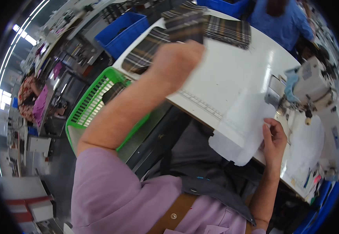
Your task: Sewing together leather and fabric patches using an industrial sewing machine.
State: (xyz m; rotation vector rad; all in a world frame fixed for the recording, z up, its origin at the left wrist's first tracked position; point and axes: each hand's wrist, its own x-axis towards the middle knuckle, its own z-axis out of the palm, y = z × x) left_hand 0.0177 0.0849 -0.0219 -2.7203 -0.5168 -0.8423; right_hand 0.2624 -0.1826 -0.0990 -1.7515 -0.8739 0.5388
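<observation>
My left hand [179, 58], blurred by motion, reaches across the table's left part. Its fingers are closed on a dark plaid fabric piece [185, 28], which is also smeared. More plaid cloth [148, 48] lies beside that hand, and a stack of plaid pieces [229, 32] is just to the right of it. My right hand [275, 138] pinches the right edge of a thin white sheet [236, 128], cloth or paper. That sheet lies partly on the table and hangs over its near edge, close to the sewing machine [312, 84].
A green basket [84, 105] holding some plaid cloth stands at the table's left. A blue bin [122, 33] is behind it. A ruler strip [200, 103] runs along the white table's [232, 70] near edge. Another person in blue [281, 23] sits at the far right.
</observation>
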